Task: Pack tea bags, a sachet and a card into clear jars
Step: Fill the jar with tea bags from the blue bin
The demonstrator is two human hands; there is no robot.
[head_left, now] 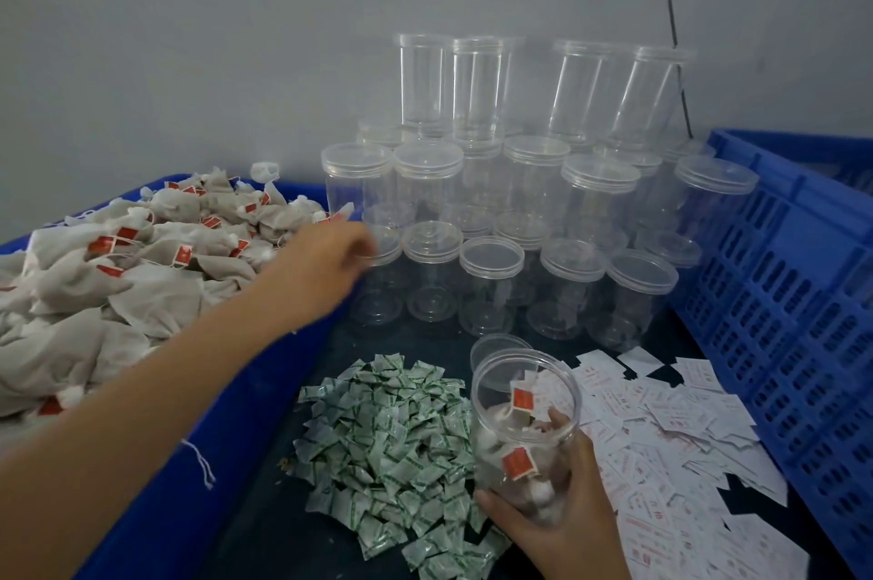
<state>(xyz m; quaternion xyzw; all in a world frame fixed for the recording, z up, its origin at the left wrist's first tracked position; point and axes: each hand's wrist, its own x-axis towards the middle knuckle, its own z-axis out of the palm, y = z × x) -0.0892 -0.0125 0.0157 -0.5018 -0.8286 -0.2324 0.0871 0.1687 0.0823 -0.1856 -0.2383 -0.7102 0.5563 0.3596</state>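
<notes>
My right hand grips an open clear jar near the table's front, tilted toward me. Several tea bags with red tags lie inside it. Just behind the jar its lid lies on the table. My left hand reaches out over the right rim of the blue bin, between the tea bag pile and the front jars. Its fingers are loosely curled and blurred, and nothing shows in them. Green-and-white sachets are heaped left of the jar. White cards with red print spread to its right.
Several lidded empty jars stand stacked in rows against the grey wall. A blue slotted crate borders the right side. A dark cable hangs down the wall. The table top is dark.
</notes>
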